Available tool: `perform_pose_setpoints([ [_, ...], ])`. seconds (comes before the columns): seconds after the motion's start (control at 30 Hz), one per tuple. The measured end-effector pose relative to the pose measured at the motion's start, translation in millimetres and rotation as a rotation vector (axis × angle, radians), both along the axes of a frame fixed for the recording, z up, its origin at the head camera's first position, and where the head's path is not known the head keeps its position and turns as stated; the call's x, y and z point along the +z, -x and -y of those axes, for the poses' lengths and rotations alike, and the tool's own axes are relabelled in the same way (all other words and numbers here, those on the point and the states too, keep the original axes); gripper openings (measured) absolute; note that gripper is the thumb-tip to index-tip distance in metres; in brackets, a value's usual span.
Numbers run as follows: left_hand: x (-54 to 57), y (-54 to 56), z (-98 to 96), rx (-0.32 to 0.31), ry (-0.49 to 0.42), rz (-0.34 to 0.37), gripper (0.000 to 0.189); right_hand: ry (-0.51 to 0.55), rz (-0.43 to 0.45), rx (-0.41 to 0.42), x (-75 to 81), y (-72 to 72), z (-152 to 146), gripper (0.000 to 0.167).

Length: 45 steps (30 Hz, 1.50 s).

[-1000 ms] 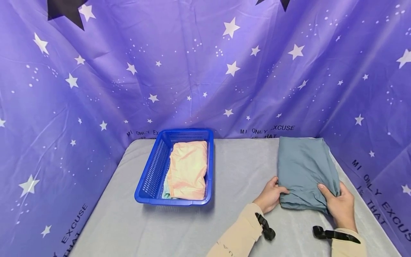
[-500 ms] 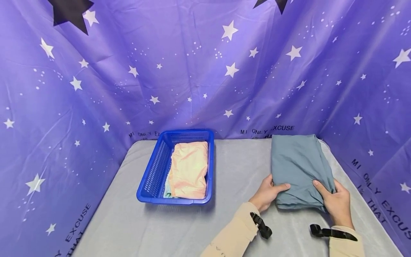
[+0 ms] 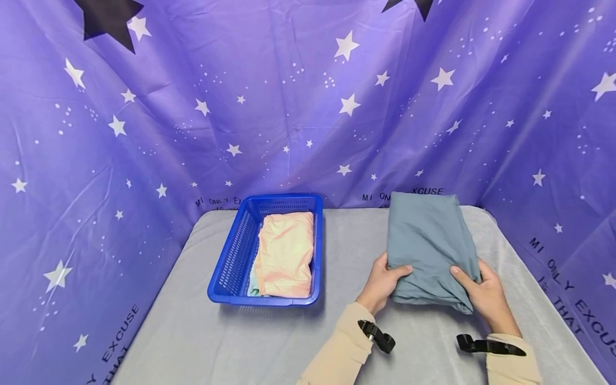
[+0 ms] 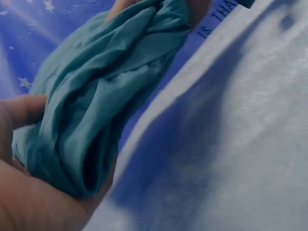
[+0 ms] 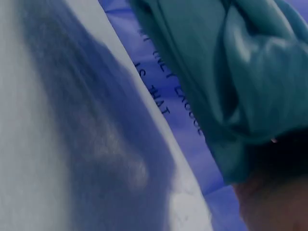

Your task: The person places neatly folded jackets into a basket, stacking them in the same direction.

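A folded grey-blue garment [image 3: 428,240] is held up above the table at the right, its layered folds showing in the left wrist view. My left hand [image 3: 382,282] grips its near left corner, thumb on top and fingers underneath. On the near right side my right hand [image 3: 488,295] pinches the garment the same way, with its fingers partly hidden by the cloth. Seen from the left wrist, the folded cloth [image 4: 101,96] lies between my thumb and palm, and its shadow falls on the table. The right wrist view shows its hanging edge [image 5: 192,72] close up.
A blue plastic basket [image 3: 226,267] stands left of the hands. Inside lie a folded peach garment [image 3: 285,254] and, under it, a pale green cloth [image 3: 253,283]. The grey-covered table [image 3: 353,235] meets a purple star-printed curtain [image 3: 289,107] at the back and sides.
Both hands have carried the garment to the left and raised it, so it now overlaps the curtain's lower edge. The basket and its contents stay put.
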<state>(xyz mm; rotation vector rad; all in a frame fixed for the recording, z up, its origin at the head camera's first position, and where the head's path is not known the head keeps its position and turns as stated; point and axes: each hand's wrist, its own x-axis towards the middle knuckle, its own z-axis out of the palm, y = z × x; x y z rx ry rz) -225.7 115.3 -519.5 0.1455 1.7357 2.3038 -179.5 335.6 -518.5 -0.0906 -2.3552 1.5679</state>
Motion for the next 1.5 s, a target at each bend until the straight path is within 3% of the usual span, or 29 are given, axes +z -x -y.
perform_pose_setpoints([
  [0.33, 28.1, -4.0, 27.6, 0.091, 0.053, -0.006, 0.041, -0.073, 0.009, 0.188, 17.2, -0.4, 18.9, 0.068],
  [0.5, 35.7, -5.2, 38.5, 0.109, 0.079, -0.023, 0.039, -0.063, -0.001, 0.223, 24.3, 3.1, 30.1, 0.066],
  [0.73, 40.1, -2.9, 56.3, 0.145, 0.123, -0.086, 0.037, -0.052, -0.014, 0.225, 31.1, 9.0, 47.9, 0.062],
  [0.97, 51.0, -4.8, 73.1, 0.210, 0.238, -0.190, 0.042, -0.035, -0.020, 0.215, 35.9, 15.2, 67.1, 0.059],
  [1.23, 65.5, -8.9, 87.4, 0.251, 0.322, -0.266, 0.064, -0.036, -0.054, 0.184, 42.6, 21.5, 84.9, 0.055],
  [1.37, 68.1, -8.9, 93.6, 0.269, 0.324, -0.271, 0.080, -0.026, -0.084, 0.163, 44.3, 26.3, 93.7, 0.050],
  [1.5, 69.6, -9.0, 101.0, 0.273, 0.342, -0.301, 0.081, -0.031, -0.099, 0.155, 45.9, 30.1, 102.3, 0.045],
])
